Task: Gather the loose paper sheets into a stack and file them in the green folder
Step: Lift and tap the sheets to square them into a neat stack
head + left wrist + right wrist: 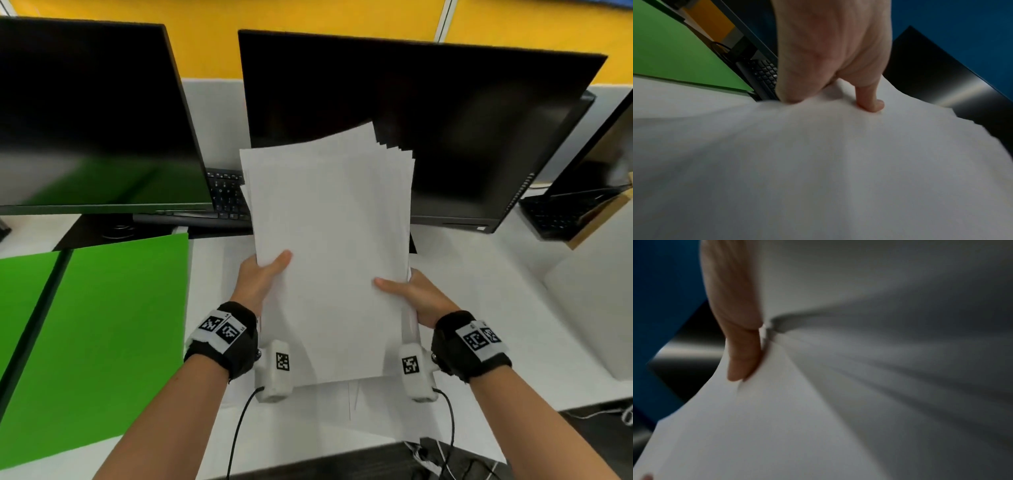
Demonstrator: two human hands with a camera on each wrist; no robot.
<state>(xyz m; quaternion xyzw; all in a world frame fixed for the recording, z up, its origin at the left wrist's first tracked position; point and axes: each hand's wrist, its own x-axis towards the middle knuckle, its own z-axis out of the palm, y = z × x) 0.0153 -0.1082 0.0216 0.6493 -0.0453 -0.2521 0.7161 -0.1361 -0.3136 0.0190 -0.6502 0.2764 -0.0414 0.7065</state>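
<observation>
A stack of white paper sheets (pixel 330 246) stands tilted upright above the desk, its top corners fanned unevenly. My left hand (pixel 260 277) grips the stack's left edge, thumb on the front. My right hand (pixel 411 294) grips the right edge the same way. The left wrist view shows my thumb (pixel 869 99) pressing on the paper (pixel 818 162). From the right wrist, my thumb (pixel 742 353) pinches the sheets (pixel 859 386), which bend at the grip. The green folder (pixel 102 325) lies open on the desk to the left. Fingers behind the stack are hidden.
Two dark monitors (pixel 411 120) (pixel 85 113) stand at the back, with a black keyboard (pixel 226 198) between them. More white sheets (pixel 376 411) lie on the desk under the stack. A laptop (pixel 575 205) sits at the far right. Cables (pixel 239 428) hang from my wrists.
</observation>
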